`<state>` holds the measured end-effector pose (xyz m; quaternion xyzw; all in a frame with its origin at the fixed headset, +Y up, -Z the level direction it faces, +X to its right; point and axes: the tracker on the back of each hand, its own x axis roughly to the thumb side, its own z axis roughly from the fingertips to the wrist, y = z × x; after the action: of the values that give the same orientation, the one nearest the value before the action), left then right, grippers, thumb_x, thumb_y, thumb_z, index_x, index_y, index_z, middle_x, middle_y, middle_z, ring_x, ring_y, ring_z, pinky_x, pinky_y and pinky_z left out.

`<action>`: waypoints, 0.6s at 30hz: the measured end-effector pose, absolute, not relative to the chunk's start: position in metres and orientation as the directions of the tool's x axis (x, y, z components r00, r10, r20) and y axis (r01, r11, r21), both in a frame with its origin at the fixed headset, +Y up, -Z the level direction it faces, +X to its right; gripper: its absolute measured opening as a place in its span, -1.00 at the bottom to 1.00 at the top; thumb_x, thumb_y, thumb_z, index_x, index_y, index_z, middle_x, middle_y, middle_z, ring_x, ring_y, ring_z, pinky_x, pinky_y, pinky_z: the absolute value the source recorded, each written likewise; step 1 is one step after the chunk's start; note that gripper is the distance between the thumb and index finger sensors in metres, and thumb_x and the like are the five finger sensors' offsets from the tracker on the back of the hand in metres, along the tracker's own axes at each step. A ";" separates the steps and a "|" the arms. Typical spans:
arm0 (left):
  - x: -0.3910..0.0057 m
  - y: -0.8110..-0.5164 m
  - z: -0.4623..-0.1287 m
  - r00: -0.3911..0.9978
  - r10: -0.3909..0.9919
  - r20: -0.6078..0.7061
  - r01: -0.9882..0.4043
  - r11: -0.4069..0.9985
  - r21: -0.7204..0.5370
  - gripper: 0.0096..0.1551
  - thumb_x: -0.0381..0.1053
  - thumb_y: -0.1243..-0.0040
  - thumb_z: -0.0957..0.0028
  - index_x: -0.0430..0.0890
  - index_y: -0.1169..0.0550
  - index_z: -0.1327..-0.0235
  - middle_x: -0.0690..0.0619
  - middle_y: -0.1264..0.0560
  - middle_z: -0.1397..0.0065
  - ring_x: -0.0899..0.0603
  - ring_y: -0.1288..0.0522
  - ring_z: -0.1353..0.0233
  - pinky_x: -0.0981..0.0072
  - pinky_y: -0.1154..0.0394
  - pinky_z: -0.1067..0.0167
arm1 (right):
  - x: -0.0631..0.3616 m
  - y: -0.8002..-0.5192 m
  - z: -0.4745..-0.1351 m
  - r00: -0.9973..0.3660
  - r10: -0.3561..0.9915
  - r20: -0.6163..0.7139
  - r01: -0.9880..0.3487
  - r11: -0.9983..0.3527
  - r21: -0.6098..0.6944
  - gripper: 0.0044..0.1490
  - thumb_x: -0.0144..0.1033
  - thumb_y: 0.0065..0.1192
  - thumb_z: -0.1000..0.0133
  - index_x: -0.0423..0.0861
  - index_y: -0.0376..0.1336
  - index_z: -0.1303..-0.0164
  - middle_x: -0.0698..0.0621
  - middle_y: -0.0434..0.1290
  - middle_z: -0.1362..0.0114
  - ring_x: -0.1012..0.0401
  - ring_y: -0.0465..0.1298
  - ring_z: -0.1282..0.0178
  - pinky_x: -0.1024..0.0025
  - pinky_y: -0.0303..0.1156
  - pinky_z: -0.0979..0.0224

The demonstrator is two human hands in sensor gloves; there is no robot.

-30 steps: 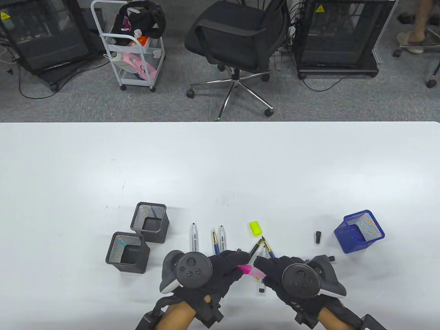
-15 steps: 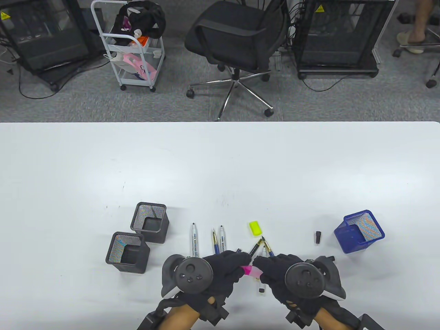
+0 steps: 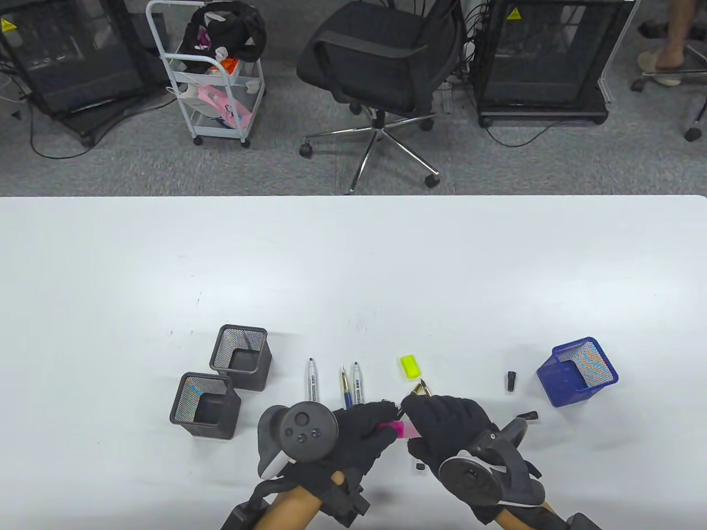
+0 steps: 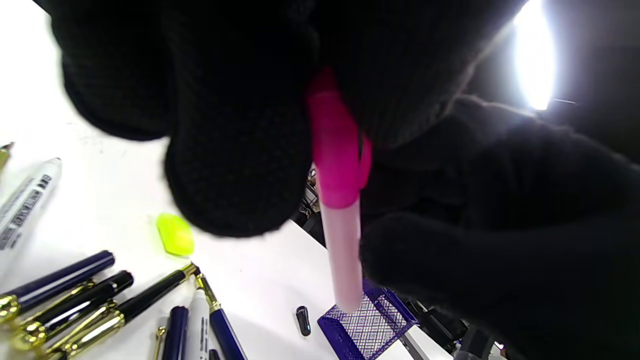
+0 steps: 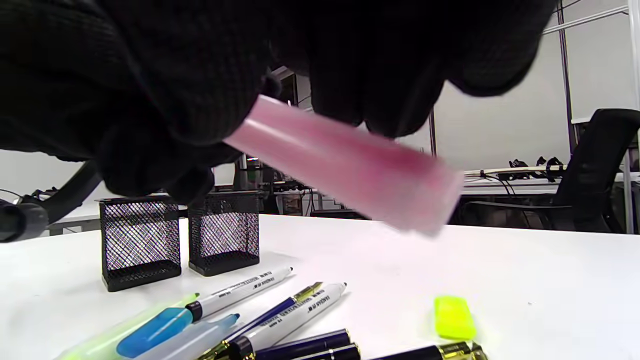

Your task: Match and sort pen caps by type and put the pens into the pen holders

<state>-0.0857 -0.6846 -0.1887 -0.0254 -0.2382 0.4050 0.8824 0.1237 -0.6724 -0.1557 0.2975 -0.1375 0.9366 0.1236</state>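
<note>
Left hand: the left hand (image 3: 353,436) has its fingers (image 4: 240,150) curled tight round the magenta cap end of the pink highlighter (image 3: 399,430), at the near middle of the table (image 3: 353,265).
Right hand: the right hand (image 3: 442,430) grips the pale pink barrel of the same highlighter, fingers (image 5: 150,100) wrapped over it; the two hands meet, the pen bridging them above the tabletop.
Pink highlighter: held in the air between both hands, cap towards the left, barrel towards the right; whether the cap is fully seated cannot be told.
Loose pens: a scatter of pens lies on the table just beyond and partly under the hands; white markers (image 3: 312,381), navy and black gold-trimmed pens (image 4: 75,295), and in the right wrist view a blue-tipped highlighter (image 5: 155,325) in front.
Yellow cap: a yellow-green cap (image 3: 409,366) lies alone just beyond the pens, slightly right of middle.
Small black caps: one black cap (image 3: 511,381) lies to the right, near the blue holder; a second (image 3: 527,415) lies nearer, just beside the right hand's tracker.
Blue holder: a blue mesh pen holder (image 3: 577,372) stands at the right, well apart from the hands.
Black holders: two black mesh pen holders (image 3: 205,406) stand side by side at the left, touching or nearly so.
</note>
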 end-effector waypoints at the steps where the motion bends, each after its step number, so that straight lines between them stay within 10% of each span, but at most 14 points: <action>1: -0.085 -0.685 -0.188 0.559 0.728 0.396 -0.707 0.669 -0.232 -0.48 -0.01 -0.50 0.07 -0.27 -0.74 -0.06 -0.34 -0.79 0.07 -0.10 -0.90 0.33 -0.26 -0.70 0.01 | 0.123 -0.672 -0.155 -0.787 0.166 0.595 -0.330 -0.927 -0.178 -0.07 -0.10 0.57 0.16 -0.20 0.23 -0.36 -0.20 0.54 -0.30 -0.08 0.65 -0.21 -0.02 0.57 -0.23; 13: -0.082 -0.696 -0.190 0.438 0.841 0.318 -0.790 0.529 -0.310 -0.32 0.10 -0.44 0.07 -0.37 -0.66 -0.12 -0.36 -0.76 0.00 -0.15 -0.89 0.29 -0.29 -0.67 0.00 | 0.110 -0.672 -0.153 -0.778 0.102 0.620 -0.300 -0.927 -0.224 -0.05 -0.17 0.62 0.18 -0.26 0.22 -0.33 -0.21 0.59 -0.21 -0.05 0.70 -0.10 0.11 0.62 -0.07; 18: -0.084 -0.691 -0.186 0.608 0.672 0.423 -0.649 0.727 -0.222 -0.22 0.13 -0.36 0.02 -0.38 -0.56 -0.29 -0.38 -0.70 -0.11 -0.19 -0.85 0.21 -0.35 -0.61 -0.04 | 0.137 -0.658 -0.167 -0.837 0.091 0.540 -0.254 -0.938 -0.236 0.00 -0.27 0.54 0.10 -0.10 0.06 -0.49 -0.25 0.58 -0.22 -0.09 0.71 -0.10 0.08 0.65 -0.07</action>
<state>-0.0844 -0.6907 -0.1863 -0.0232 -0.2453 0.3687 0.8963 0.1369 -0.6584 -0.1674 0.2708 -0.1508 0.9463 0.0913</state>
